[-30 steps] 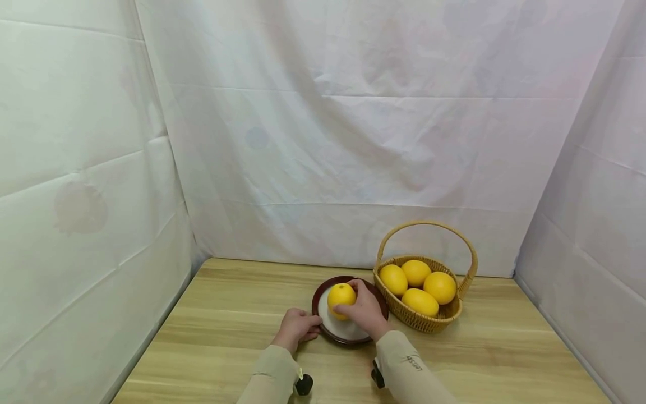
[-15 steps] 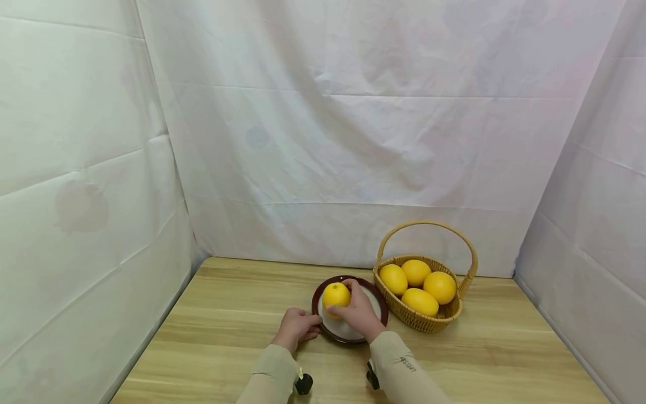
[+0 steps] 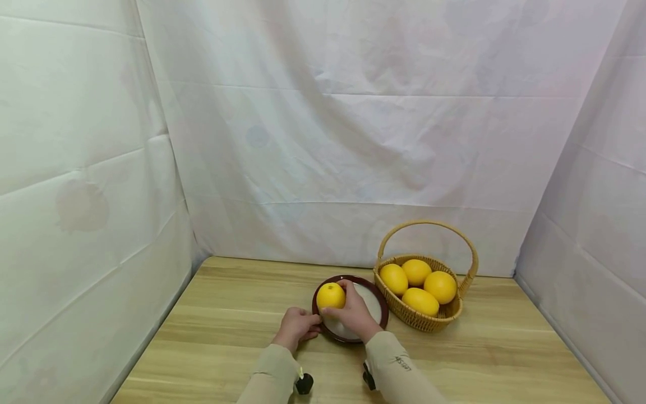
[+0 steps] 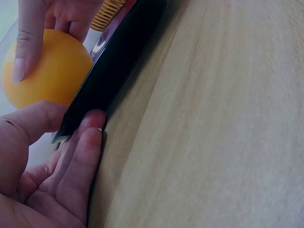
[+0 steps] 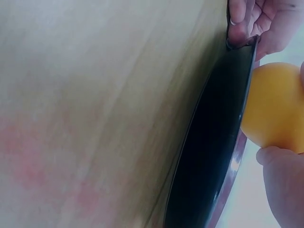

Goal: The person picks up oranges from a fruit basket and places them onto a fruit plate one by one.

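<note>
Head view: your left hand [image 3: 296, 327] pinches the plate [image 3: 372, 306] by its rim; your right hand [image 3: 355, 311] grips 1 yellow fruit [image 3: 330, 295] at the plate's left side, contact unclear. Beyond, right: basket [image 3: 418, 322], 4 similar fruits [image 3: 421, 303] inside. Probably placing; next calls for gentle release.

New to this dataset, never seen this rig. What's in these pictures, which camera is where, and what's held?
There's no robot: you're seeing a person's left hand and right hand, both bare. The wide view comes from a camera worn on the head, looking forward and down. The two close-ups come from cameras on each wrist.

On the wooden table sit a dark-rimmed plate and, to its right, a wicker basket with four yellow fruits inside.

The right hand holds a single fruit at the plate's left side; the left hand pinches the plate's edge.
</note>
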A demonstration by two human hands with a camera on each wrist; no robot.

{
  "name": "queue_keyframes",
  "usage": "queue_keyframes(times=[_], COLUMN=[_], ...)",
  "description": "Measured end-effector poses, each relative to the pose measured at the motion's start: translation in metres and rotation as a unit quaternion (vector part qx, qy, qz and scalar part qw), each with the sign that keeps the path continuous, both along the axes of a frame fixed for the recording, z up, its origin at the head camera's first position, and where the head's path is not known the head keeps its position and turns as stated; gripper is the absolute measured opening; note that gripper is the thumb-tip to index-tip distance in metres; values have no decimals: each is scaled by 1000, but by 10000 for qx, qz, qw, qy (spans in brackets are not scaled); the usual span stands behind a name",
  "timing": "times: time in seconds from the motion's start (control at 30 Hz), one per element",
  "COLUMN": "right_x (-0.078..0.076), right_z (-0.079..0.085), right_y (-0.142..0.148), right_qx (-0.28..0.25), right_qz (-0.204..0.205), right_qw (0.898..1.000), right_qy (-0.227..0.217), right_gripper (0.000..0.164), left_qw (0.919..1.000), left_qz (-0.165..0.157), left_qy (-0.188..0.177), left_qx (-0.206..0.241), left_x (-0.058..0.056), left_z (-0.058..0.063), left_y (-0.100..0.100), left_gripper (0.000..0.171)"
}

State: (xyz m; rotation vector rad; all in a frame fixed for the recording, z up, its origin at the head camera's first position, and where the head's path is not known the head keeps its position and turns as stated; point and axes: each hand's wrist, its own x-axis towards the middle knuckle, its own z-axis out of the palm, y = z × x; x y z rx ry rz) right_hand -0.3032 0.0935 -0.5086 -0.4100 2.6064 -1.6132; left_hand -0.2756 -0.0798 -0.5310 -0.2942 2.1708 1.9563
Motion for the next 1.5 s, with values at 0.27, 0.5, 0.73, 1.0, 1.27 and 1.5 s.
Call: queue_keyframes(times=[0.27,0.5,0.73,1.0,1.27,1.5], right_x=[-2,-1,1,3,5,4], right_z=[-2,-5,-4,-3,-1,-3], right_y=[-1,0,1,1,4,10], right_qx=[-100,-41,-52,46,187,109], right_qz=[-25,-58,-107,-162,-260,-331], right_qw=[9999,9999,9999,9998,9995,9994], right_qy=[-39,-88,-40,-78,12,-19], right_gripper=[77,80,77,73,78,74], left_qw=[10000,10000,10000,10000,10000,10000], left_qz=[20,-3,9,30,12,40], left_qy=[3,38,-40,-51,-34,-9], left_qx=[48,14,-25,-26,1,-79], left_x=[0,2,1,1,1,1], left_z=[1,2,0,0,-1,-1], left_y=[0,0,-2,0,0,1], left_gripper=[16,17,20,22,21,19])
